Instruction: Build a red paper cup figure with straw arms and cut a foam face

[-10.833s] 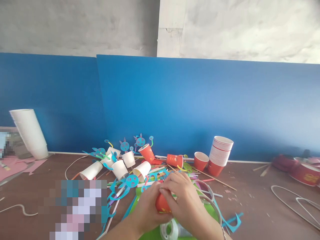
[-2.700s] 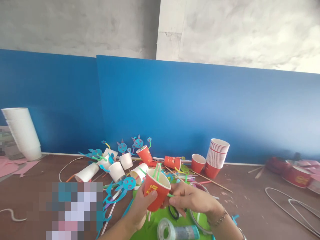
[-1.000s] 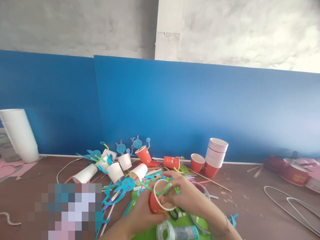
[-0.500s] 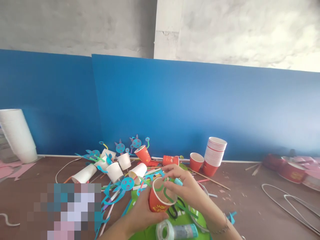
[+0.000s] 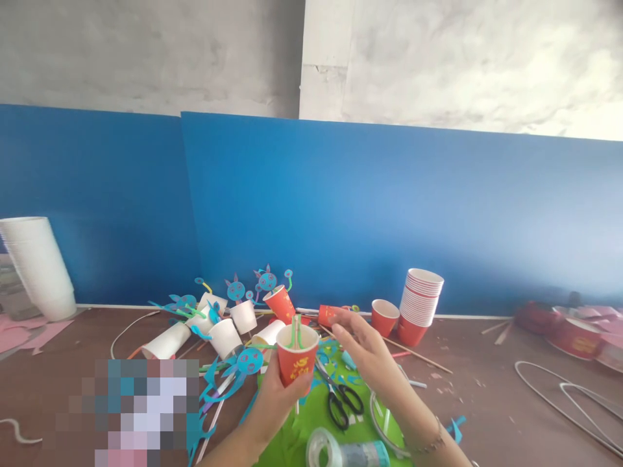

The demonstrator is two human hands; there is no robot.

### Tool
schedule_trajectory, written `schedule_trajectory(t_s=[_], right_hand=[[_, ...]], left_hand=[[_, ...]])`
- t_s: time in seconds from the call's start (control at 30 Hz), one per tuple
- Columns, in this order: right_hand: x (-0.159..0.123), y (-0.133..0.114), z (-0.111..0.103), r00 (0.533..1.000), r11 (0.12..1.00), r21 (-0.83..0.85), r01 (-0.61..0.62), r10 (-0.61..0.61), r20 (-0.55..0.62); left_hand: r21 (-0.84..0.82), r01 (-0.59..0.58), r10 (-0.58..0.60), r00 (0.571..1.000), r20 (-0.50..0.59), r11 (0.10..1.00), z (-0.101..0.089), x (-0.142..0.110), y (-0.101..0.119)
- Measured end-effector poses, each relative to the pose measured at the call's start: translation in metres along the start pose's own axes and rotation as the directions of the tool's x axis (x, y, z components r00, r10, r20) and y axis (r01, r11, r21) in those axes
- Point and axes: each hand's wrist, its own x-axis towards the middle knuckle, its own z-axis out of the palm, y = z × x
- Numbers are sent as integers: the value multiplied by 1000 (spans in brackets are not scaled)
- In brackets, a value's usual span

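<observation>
A red paper cup (image 5: 296,364) with yellow print stands upright in my left hand (image 5: 275,405), which is wrapped around its lower part. Green bendy straws (image 5: 296,334) rise out of its white-rimmed mouth, along with what looks like a pale stick. My right hand (image 5: 360,340) hovers to the right of the cup with its fingers stretched out and holds nothing. Beneath it, black-handled scissors (image 5: 342,403) lie on green paper (image 5: 296,441) among blue paper scraps. Near the front rests a clear tape roll (image 5: 323,449) beside a blue-capped clear cylinder (image 5: 363,454).
White cups (image 5: 224,337) with blue paper animal faces (image 5: 250,360) crowd the left. A stack of red cups (image 5: 421,301) and a single red cup (image 5: 384,316) stand at the back right, before a blue partition (image 5: 316,214). Stacked white cups (image 5: 39,266) lean far left.
My left hand has brought the cup more upright and slightly left and up. My right hand has moved off the straws, which now stand up inside the cup. The scissors are uncovered.
</observation>
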Motion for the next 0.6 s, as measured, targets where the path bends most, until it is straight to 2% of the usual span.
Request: schedule_trajectory(t_s=[0.1,0.2,0.3,0.4,0.47,0.5,0.6], right_hand=[[4,11,4,997,997,43,-63,65,-45],[5,20,12,986,978,126,-164,164,13],[2,21,19,953,932,199,-304,299,55],[-3,22,25,903,929,6,-370,358,238],[-8,27,32,851,926,-190,-327,376,367],[-11,30,37,837,921,-251,-297,378,395],[-17,41,50,856,937,-263,-230,323,404]], left_hand=[[-48,33,-35,998,-51,998,-1,1,1],[-95,49,-57,995,-86,994,-1,1,-1],[-163,53,-78,986,-146,985,-2,5,-1],[-213,15,-56,980,-191,977,-4,11,4],[-219,-16,-36,972,-231,976,-6,15,8],[-220,-16,-39,969,-245,975,-6,16,10],[-221,9,-64,968,-243,975,-5,16,14]])
